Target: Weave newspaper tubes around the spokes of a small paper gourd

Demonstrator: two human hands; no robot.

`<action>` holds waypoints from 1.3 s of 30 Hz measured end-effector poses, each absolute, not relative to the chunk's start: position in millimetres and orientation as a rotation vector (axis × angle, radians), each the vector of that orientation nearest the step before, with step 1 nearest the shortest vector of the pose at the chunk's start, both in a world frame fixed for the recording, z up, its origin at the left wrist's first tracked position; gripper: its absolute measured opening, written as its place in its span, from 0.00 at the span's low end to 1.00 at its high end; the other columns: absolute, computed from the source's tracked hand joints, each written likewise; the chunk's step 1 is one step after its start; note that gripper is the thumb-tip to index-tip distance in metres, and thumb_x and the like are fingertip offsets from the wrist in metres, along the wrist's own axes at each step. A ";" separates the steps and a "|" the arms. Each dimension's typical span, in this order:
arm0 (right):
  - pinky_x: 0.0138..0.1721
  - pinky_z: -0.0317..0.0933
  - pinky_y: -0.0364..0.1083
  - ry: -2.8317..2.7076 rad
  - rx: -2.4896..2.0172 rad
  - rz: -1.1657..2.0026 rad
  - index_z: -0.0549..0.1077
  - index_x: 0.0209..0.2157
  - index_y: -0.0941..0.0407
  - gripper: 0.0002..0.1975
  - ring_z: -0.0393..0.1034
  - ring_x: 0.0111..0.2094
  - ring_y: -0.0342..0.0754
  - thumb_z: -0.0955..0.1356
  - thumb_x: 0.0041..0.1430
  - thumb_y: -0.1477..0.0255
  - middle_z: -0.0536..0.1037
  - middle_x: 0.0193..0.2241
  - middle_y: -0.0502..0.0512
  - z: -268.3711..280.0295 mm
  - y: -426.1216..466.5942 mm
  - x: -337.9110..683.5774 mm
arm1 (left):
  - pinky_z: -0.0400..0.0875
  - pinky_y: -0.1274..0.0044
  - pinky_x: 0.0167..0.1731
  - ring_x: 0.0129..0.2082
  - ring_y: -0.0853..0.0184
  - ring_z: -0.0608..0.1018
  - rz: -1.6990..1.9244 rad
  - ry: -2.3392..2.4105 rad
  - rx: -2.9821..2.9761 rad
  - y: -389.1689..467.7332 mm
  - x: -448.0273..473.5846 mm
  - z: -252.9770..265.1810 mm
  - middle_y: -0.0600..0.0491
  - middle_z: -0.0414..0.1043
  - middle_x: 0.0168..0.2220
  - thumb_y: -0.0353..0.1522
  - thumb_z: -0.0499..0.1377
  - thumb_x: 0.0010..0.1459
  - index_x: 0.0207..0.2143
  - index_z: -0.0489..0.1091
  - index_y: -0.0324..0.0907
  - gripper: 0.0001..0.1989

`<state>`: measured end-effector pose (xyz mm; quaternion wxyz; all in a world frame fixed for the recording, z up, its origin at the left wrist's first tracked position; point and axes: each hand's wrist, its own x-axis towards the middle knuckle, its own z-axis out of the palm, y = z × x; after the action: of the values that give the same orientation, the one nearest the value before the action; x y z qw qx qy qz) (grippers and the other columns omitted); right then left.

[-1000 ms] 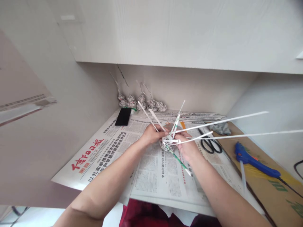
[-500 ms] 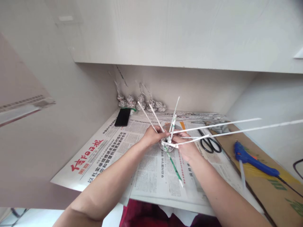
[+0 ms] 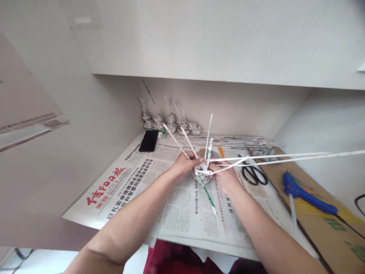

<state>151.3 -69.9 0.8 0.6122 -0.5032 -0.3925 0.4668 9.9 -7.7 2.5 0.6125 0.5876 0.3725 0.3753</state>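
Between my hands is a small round woven paper piece (image 3: pixel 202 176), made of rolled newsprint, with several white paper sticks fanning out of it. My left hand (image 3: pixel 184 163) grips its left side, the thumb pressed near the top where the sticks cross. On the other side my right hand (image 3: pixel 224 173) has its fingers closed at the base of the sticks. Two long white paper sticks (image 3: pixel 279 158) run out to the right past this hand. A green-and-white paper stick (image 3: pixel 209 198) points down toward me. My fingers partly cover the weave.
Several gourd-shaped woven paper pieces (image 3: pixel 171 123) stand along the back wall beside a black phone (image 3: pixel 148 140). Rolled paper sticks (image 3: pixel 236 141) lie at the back. Black scissors (image 3: pixel 254 174) and a blue glue gun (image 3: pixel 309 194) are on the right. Newspaper (image 3: pixel 128 186) covers the table.
The long white sticks on the right have swung closer together. The green-and-white stick's tip has shifted slightly up and left. Both hands keep their hold on the woven piece.
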 end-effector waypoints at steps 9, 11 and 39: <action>0.23 0.62 0.44 -0.937 -1.157 1.215 0.75 0.25 0.58 0.11 0.66 0.20 0.43 0.76 0.37 0.71 0.73 0.18 0.49 3.0 -69.8 158.5 | 0.69 0.71 0.49 0.47 0.65 0.76 0.345 0.286 1.471 13.5 -36.6 25.9 0.45 0.75 0.48 0.24 0.68 0.44 0.52 0.70 0.42 0.30; 0.23 0.62 0.43 -0.962 -1.151 1.242 0.75 0.25 0.58 0.10 0.66 0.21 0.43 0.76 0.38 0.71 0.73 0.18 0.48 3.5 -70.1 159.7 | 0.71 0.72 0.47 0.47 0.64 0.77 0.326 0.327 1.458 16.5 -39.2 23.9 0.44 0.76 0.47 0.24 0.68 0.45 0.52 0.70 0.42 0.30; 0.20 0.61 0.42 -0.871 -1.210 1.193 0.70 0.20 0.57 0.13 0.68 0.19 0.44 0.76 0.36 0.68 0.74 0.16 0.50 6.9 -71.0 155.6 | 0.56 0.84 0.12 0.12 0.78 0.62 0.875 0.783 1.350 -6.6 7.4 8.9 0.61 0.64 0.14 0.41 0.71 0.35 0.24 0.67 0.38 0.20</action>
<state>155.6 -71.0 6.9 0.5778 -0.5173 -0.3723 0.5098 7.4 -6.6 8.9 0.6257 0.5885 0.3414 0.3815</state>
